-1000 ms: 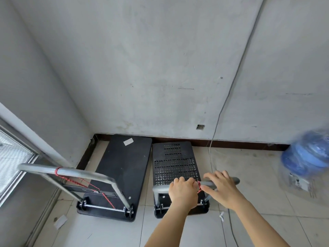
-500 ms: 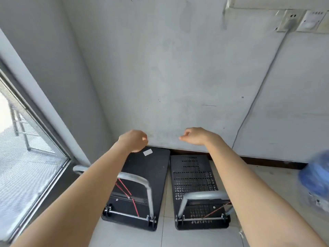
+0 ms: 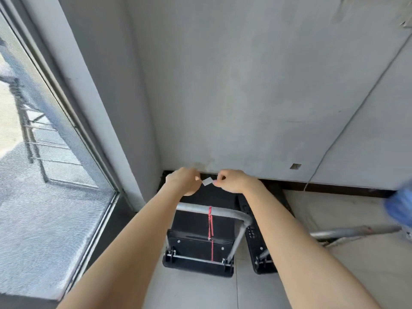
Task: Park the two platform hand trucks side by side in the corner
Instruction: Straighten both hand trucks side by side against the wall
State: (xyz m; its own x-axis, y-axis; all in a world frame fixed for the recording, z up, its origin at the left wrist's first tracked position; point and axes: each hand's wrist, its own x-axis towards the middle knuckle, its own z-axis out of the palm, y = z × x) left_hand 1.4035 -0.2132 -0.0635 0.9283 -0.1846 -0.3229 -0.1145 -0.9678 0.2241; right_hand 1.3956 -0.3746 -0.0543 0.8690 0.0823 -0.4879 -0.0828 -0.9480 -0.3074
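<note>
Two black platform hand trucks stand side by side in the corner, front ends at the dark baseboard. The left truck (image 3: 200,233) has a solid deck and a silver handle wrapped with red cord. My right arm hides most of the right truck (image 3: 253,235); its perforated deck edge and blurred silver handle (image 3: 347,233) show. Both arms are stretched out over the left truck. My left hand (image 3: 184,181) and my right hand (image 3: 231,180) hang above the deck's far end with fingers curled in. A white label (image 3: 207,181) on the deck shows between them.
A floor-to-ceiling window (image 3: 44,175) runs along the left. A thin cable (image 3: 334,139) drops down the back wall to the baseboard (image 3: 334,188). At the right edge, a blue water bottle (image 3: 399,208) appears blurred. Pale tile floor (image 3: 334,264) lies right of the trucks.
A second ago both hands were on the right truck's handle. They have let go and now reach forward over the left truck, and my view has shifted left towards the corner.
</note>
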